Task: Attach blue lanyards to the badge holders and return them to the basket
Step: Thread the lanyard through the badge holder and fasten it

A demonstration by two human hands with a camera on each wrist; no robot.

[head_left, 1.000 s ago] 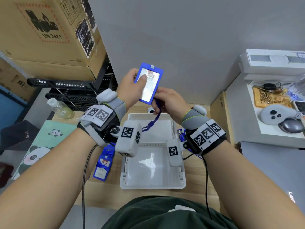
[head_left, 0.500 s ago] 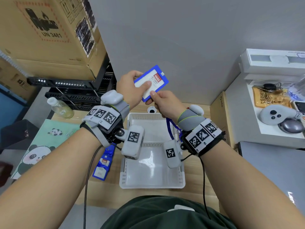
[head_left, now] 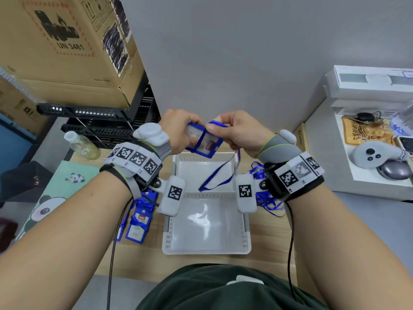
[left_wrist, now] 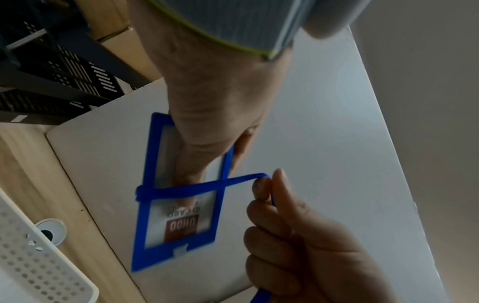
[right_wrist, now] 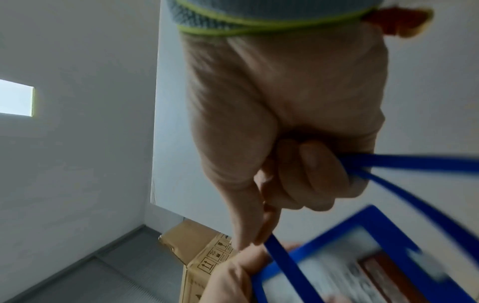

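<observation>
Since a second ago both hands have dropped lower, badge holder (head_left: 203, 142) tipped flatter. Left hand (head_left: 178, 130) grips the holder, thumb pressed across its clear window. Right hand (head_left: 237, 130) pinches the blue lanyard (head_left: 215, 175), which wraps over the holder's middle; its tail loops down beneath the grip. Below both hands, white basket (head_left: 206, 249) on the surface. Under the left wrist lie spare holders (head_left: 138, 220); under the right, loose lanyards (head_left: 268, 202).
</observation>
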